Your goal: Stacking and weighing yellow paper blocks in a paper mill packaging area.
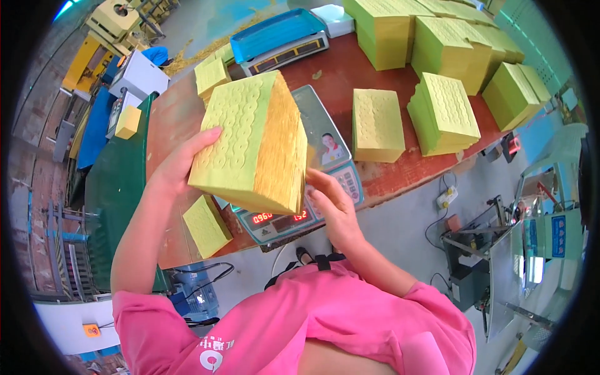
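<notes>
A thick stack of yellow-green paper (pixel 234 134), its top sheet stamped with rows of round coin-like patterns, is tilted above a digital scale (pixel 350 178). My left hand (pixel 177 164) grips its left side, thumb over the patterned face. At the lower right edge, my right hand (pixel 337 212) has its bent fingers against the loose sheet edges; some fingertips are hidden behind the stack. Red digits glow on the scale's display below it. A smaller paper block (pixel 206 228) lies on the table by the scale's left side.
On the red-brown table (pixel 400 181), more paper blocks (pixel 378 125) stand to the right and larger piles (pixel 450 50) at the far right. A second scale with a blue tray (pixel 275 37) is at the back. Left is a green surface (pixel 119 169); machinery (pixel 481 262) stands right.
</notes>
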